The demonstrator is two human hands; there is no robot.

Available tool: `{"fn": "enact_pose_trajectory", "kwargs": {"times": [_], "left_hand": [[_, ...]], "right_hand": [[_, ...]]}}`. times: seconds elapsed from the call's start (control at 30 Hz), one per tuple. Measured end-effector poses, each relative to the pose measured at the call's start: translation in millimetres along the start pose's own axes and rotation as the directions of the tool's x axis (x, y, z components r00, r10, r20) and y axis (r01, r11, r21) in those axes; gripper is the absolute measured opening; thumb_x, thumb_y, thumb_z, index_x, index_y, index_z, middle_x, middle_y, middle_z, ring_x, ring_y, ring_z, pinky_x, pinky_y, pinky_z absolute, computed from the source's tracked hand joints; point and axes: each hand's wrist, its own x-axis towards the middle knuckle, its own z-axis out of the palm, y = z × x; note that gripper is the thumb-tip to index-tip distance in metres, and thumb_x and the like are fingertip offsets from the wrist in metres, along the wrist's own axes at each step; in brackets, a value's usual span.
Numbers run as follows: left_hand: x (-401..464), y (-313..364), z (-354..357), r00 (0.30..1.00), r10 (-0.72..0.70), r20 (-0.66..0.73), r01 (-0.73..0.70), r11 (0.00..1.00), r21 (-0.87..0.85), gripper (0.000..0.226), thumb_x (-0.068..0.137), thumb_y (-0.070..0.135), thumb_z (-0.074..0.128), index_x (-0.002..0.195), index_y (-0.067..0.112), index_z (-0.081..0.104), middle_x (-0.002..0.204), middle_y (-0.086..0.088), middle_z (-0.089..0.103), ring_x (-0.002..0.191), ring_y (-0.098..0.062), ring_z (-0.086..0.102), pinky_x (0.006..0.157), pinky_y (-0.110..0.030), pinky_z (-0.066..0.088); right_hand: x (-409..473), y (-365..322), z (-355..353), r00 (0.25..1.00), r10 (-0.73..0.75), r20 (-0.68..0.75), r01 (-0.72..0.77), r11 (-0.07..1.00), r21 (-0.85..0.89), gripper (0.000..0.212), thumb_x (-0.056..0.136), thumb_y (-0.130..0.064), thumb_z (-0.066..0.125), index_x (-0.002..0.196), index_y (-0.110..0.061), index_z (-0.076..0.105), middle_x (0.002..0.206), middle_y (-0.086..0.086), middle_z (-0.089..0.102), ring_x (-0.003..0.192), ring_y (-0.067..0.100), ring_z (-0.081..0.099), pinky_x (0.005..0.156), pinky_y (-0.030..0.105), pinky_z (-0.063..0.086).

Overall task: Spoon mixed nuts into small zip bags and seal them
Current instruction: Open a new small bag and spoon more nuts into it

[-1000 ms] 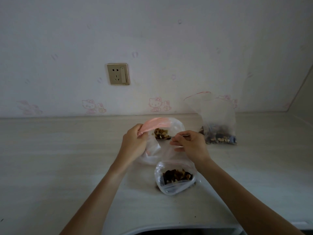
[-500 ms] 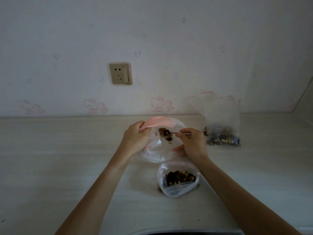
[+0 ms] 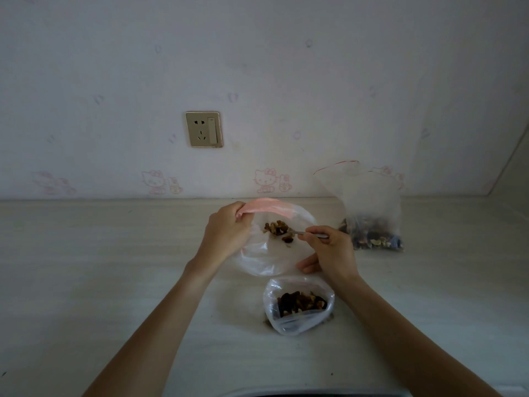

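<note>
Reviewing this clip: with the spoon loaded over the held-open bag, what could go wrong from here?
1. The left hand holds the pink-rimmed bag open by one edge only; the mouth could sag and nuts miss it.
2. The spoon in the right hand is heaped, so pieces may fall off.
3. The filled small bag near the right forearm looks unsealed and could be knocked.

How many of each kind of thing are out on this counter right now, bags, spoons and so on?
Plastic bags: 3, the bag held open, the small bag of nuts nearest the person, and the big supply bag by the wall
Spoons: 1, the spoon in the right hand; the left hand grips the open bag's pink rim
Wall sockets: 1
Total: 5
</note>
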Motion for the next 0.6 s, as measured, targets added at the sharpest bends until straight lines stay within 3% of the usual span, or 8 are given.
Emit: {"fn": "enact_pose_trajectory", "kwargs": {"times": [0.1,0.2,0.33,0.5,0.6], "left_hand": [[1,2,-1,0.999,0.040,-0.007,-0.040,0.999,0.019,0.024,0.103,0.036,0.054,0.082,0.030,0.065,0.079,0.007,0.071,0.078,-0.013,0.067,0.068,-0.029,0.048],[1,4,-6,0.998,0.064,-0.018,-0.063,0.997,0.031,0.015,0.101,0.038,0.057,0.104,0.031,0.070,0.088,0.013,0.070,0.086,-0.011,0.068,0.071,-0.029,0.049],[-6,4,-16,0.998,0.066,-0.024,-0.066,0.998,-0.005,0.029,0.094,0.040,0.070,0.120,0.027,0.068,0.102,0.013,0.069,0.093,-0.012,0.069,0.083,-0.036,0.057],[-27,7,-24,0.975,0.208,-0.075,-0.208,0.978,0.019,0.041,0.088,0.024,0.080,0.127,0.018,0.067,0.121,0.006,0.068,0.111,-0.008,0.064,0.093,-0.026,0.051],[-47,12,-27,0.940,0.302,-0.159,-0.296,0.953,0.056,0.034,0.091,0.023,0.078,0.122,0.018,0.068,0.120,0.009,0.068,0.113,-0.005,0.061,0.093,-0.020,0.046]], "right_hand": [[-4,-3,-3,0.999,0.034,0.016,-0.035,0.999,0.035,0.013,0.099,-0.014,0.066,0.111,-0.012,0.068,0.095,-0.003,0.080,0.056,0.035,0.073,0.047,0.035,0.060],[-9,-6,-10,0.999,0.028,0.024,-0.029,0.999,0.040,0.010,0.098,-0.012,0.067,0.108,-0.012,0.069,0.096,-0.003,0.080,0.057,0.034,0.073,0.047,0.033,0.060],[-17,-15,-22,0.999,0.016,0.037,-0.017,0.999,0.029,0.008,0.097,-0.014,0.069,0.105,-0.016,0.070,0.097,-0.003,0.080,0.060,0.034,0.075,0.048,0.032,0.059],[-33,-33,-33,0.994,-0.007,0.105,0.003,0.999,0.043,0.010,0.098,-0.013,0.067,0.108,-0.012,0.069,0.098,0.000,0.080,0.073,0.032,0.078,0.049,0.033,0.060],[-46,-44,-41,0.992,-0.027,0.123,0.021,0.999,0.051,0.010,0.098,-0.013,0.067,0.108,-0.010,0.070,0.098,0.002,0.081,0.077,0.030,0.079,0.051,0.033,0.061]]}}
